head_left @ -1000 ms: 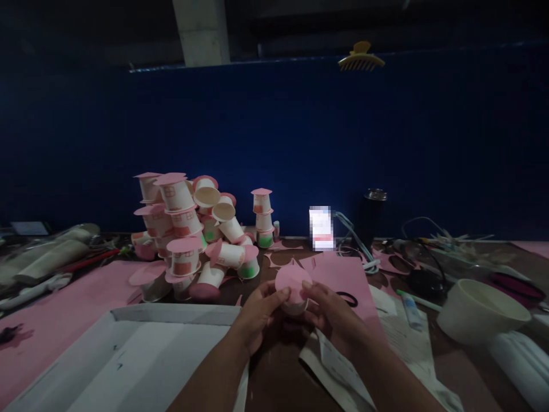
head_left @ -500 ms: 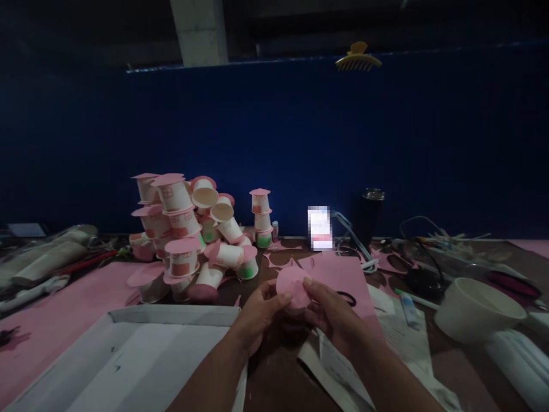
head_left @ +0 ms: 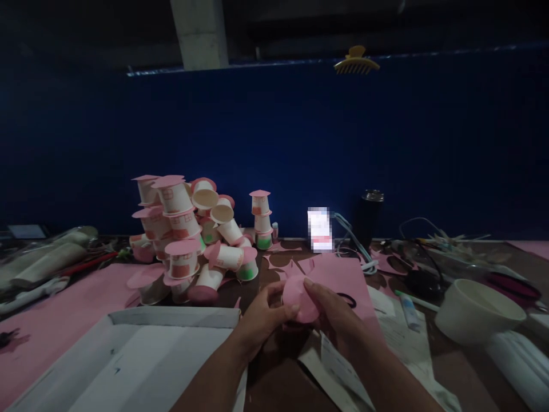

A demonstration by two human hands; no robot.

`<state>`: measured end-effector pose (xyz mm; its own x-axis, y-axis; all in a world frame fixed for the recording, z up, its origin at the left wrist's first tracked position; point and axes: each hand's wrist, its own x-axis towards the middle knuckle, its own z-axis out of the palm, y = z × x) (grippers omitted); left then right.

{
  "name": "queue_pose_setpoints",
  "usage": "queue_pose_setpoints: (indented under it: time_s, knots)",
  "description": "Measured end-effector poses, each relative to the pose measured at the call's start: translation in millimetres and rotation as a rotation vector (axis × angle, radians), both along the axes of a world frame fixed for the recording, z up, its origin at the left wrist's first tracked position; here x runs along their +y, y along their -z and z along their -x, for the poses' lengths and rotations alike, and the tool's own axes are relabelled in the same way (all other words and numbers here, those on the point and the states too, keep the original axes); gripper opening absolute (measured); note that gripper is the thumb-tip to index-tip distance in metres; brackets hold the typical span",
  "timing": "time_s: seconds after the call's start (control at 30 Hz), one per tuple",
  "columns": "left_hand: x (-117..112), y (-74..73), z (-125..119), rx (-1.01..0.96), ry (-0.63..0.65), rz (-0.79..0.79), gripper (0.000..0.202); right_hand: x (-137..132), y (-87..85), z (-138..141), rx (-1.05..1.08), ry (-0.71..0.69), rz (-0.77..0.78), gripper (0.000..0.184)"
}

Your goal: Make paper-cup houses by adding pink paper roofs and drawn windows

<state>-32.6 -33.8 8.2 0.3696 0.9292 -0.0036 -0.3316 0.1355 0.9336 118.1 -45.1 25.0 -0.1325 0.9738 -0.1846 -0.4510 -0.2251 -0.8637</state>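
Between my two hands is a round pink paper disc (head_left: 301, 302), turned mostly face up and tilted. A pale edge shows by its left side, but whatever lies under it is mostly covered by the disc and fingers. My left hand (head_left: 263, 315) grips the disc's left side, thumb on the near left part. On the right side, my right hand (head_left: 332, 309) presses its thumb on top, with its other fingers out of sight below. To the left stand and lie several white paper cups (head_left: 174, 197) with pink paper tops and drawn windows and doors, stacked or tipped over.
A white shallow box (head_left: 171, 317) lies at front left beside pink paper (head_left: 98, 286). Behind my hands are a lit phone (head_left: 319, 229) and a dark bottle (head_left: 369, 220). A glue stick (head_left: 409, 312) and a white bowl (head_left: 476, 315) sit at right.
Both hands still hold the pink disc. It has shifted slightly right and down and tilted, so its face shows differently. The cups around have not moved.
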Motion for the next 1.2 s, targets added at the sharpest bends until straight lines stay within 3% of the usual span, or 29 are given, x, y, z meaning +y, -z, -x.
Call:
queue_pose_setpoints:
  time_s: [0.2,0.37,0.77,1.2]
  knots:
    - [0.3,-1.1,0.0,-0.046,0.019,-0.006,0.056,-1.7,0.7,-1.5,-0.041,0.053,0.039,0.032]
    - [2.6,3.9,0.1,-0.033,0.0,-0.004,0.054,-2.5,-1.5,-0.5,-0.038,0.037,-0.031,0.029]
    - [2.9,3.8,-3.5,-0.064,-0.105,0.062,0.049,-0.8,-4.8,-1.6,0.021,-0.039,0.009,0.021]
    - [-2.2,-3.4,-5.2,-0.05,0.005,-0.008,0.058,-1.2,-2.9,0.1,0.023,0.062,0.034,0.021]
